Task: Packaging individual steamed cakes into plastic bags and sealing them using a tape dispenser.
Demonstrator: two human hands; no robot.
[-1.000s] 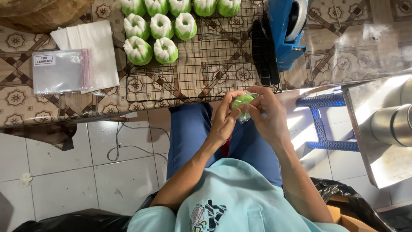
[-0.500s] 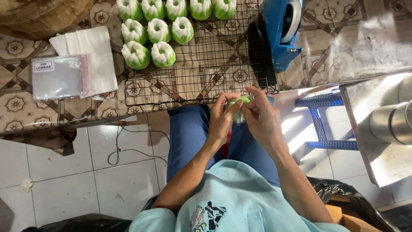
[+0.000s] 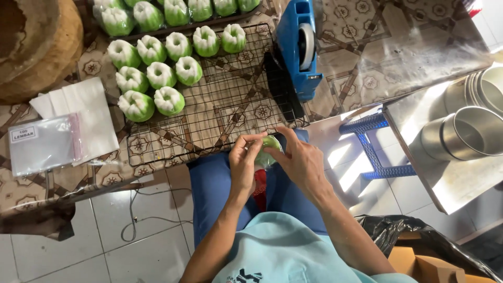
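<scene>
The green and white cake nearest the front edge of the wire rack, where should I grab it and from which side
Judging by its shape, take that cake by its green lower sides, fingers coming down from above. It sits upright on the wire rack with the ridged white top facing up. Another cake crowds its left, so the open rack to its right and front looks like the freer side to come from.

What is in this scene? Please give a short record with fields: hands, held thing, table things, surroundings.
Hands: left hand and right hand both pinch one small green cake over the lap.
Rack: wire cooling rack with green-and-white cakes at its far left.
Beside rack: blue tape dispenser; clear plastic bags.
Right: metal tins; blue stool.
</scene>
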